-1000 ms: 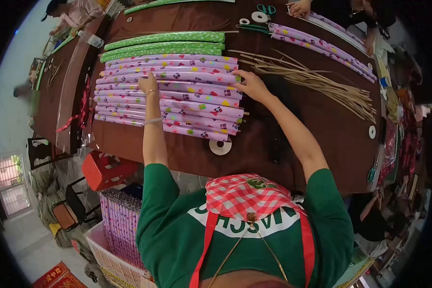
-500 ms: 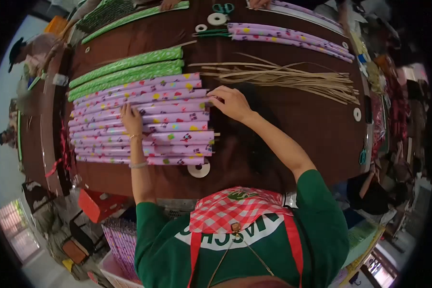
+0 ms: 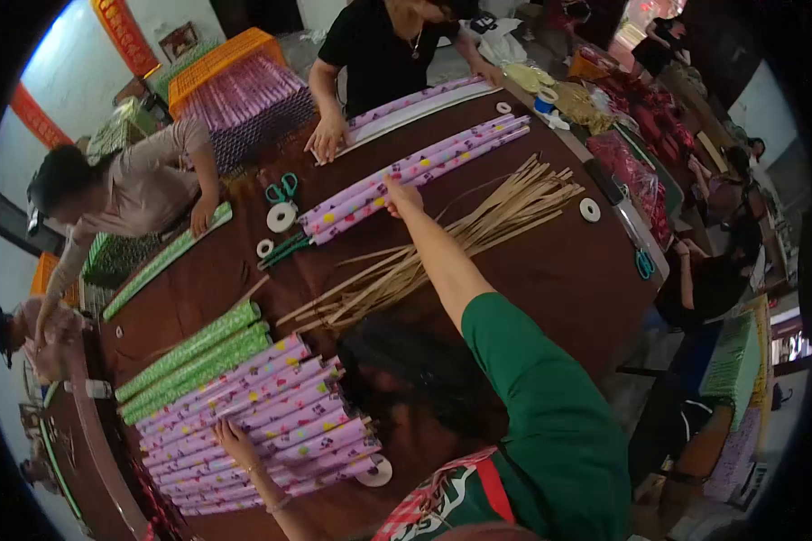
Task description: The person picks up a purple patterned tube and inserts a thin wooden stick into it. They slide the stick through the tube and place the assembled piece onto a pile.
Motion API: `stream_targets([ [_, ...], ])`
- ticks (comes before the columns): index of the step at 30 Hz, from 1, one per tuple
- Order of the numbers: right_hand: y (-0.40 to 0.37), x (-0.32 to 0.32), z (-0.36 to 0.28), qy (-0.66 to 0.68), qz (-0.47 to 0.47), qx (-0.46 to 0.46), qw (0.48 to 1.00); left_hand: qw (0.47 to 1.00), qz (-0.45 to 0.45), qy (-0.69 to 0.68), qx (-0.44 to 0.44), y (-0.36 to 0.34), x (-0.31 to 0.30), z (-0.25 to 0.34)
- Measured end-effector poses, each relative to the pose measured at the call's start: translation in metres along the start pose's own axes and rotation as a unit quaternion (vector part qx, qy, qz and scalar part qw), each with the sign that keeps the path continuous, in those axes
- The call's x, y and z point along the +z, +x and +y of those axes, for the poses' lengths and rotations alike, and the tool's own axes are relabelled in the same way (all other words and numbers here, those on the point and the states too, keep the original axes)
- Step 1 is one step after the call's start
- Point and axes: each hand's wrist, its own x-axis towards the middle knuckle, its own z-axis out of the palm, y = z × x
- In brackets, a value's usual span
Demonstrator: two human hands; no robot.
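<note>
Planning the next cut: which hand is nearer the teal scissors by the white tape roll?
Right. The right hand rests on the far purple rolls, to the right of the scissors; the left hand lies on the near roll stack, far off.

Right hand (image 3: 402,195), at the far rolls (image 3: 424,162): I see only its back, so I cannot tell whether the fingers grip. Behind my left hand (image 3: 235,440), the forearm runs off the bottom edge. The left ends of the near rolls (image 3: 271,406) blur toward the dark lens rim.
</note>
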Motion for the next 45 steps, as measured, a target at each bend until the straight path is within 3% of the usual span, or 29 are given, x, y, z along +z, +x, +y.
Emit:
stream_targets([
  [9, 0.006, 0.004, -0.001, 0.166, -0.048, 0.035, 0.984, 0.999, -0.049, 0.008, -0.014, 0.007, -0.016, 0.018],
  [12, 0.008, 0.005, 0.005, 0.111, -0.051, 0.030, 0.992, 0.999, -0.031, -0.034, -0.016, 0.002, -0.023, 0.027],
  [16, 0.010, 0.003, 0.002, 0.056, -0.002, -0.007, 0.998, 0.991, 0.061, -0.103, -0.061, -0.010, -0.031, 0.036],
  [20, 0.021, 0.006, -0.007, -0.001, 0.005, 0.012, 1.000, 0.994, 0.103, -0.018, -0.016, -0.034, -0.032, 0.026],
  [22, 0.027, 0.003, -0.006, -0.015, -0.010, 0.016, 1.000, 0.995, 0.091, -0.027, -0.031, -0.047, -0.039, 0.047],
  [24, 0.027, 0.004, -0.009, 0.023, -0.017, 0.025, 0.999, 0.994, 0.073, -0.058, -0.050, -0.056, -0.039, 0.056],
  [26, 0.028, 0.002, -0.005, 0.064, -0.034, 0.025, 0.997, 0.996, 0.085, -0.014, 0.016, -0.062, -0.037, 0.061],
  [29, -0.002, -0.007, -0.009, 0.148, 0.008, 0.008, 0.989, 0.993, 0.097, -0.062, 0.022, -0.069, -0.038, 0.079],
  [30, -0.008, -0.008, -0.004, 0.199, 0.013, -0.013, 0.980, 0.992, 0.110, -0.050, 0.041, -0.072, -0.040, 0.088],
  [31, -0.021, -0.014, -0.003, 0.287, -0.030, 0.032, 0.957, 0.991, 0.109, -0.069, 0.043, -0.073, -0.042, 0.099],
  [33, -0.064, -0.026, 0.006, 0.532, -0.061, -0.014, 0.844, 0.989, 0.106, -0.081, 0.060, -0.073, -0.041, 0.110],
  [36, -0.150, -0.069, 0.003, 0.656, -0.095, -0.030, 0.748, 0.979, 0.108, -0.140, 0.100, -0.077, -0.045, 0.151],
  [37, -0.163, -0.079, 0.016, 0.634, -0.062, -0.079, 0.767, 0.976, 0.100, -0.161, 0.107, -0.078, -0.040, 0.158],
  [40, -0.215, -0.112, 0.045, 0.570, -0.147, -0.081, 0.804, 0.965, 0.083, -0.189, 0.163, -0.085, -0.049, 0.206],
  [42, -0.259, -0.117, 0.062, 0.515, -0.125, -0.138, 0.837, 0.954, 0.061, -0.232, 0.181, -0.096, -0.050, 0.232],
  [44, -0.288, -0.125, 0.091, 0.437, -0.183, -0.153, 0.867, 0.946, -0.006, -0.281, 0.162, -0.104, -0.041, 0.246],
  [45, -0.303, -0.132, 0.104, 0.386, -0.213, -0.171, 0.881, 0.930, -0.012, -0.296, 0.220, -0.106, -0.041, 0.256],
])
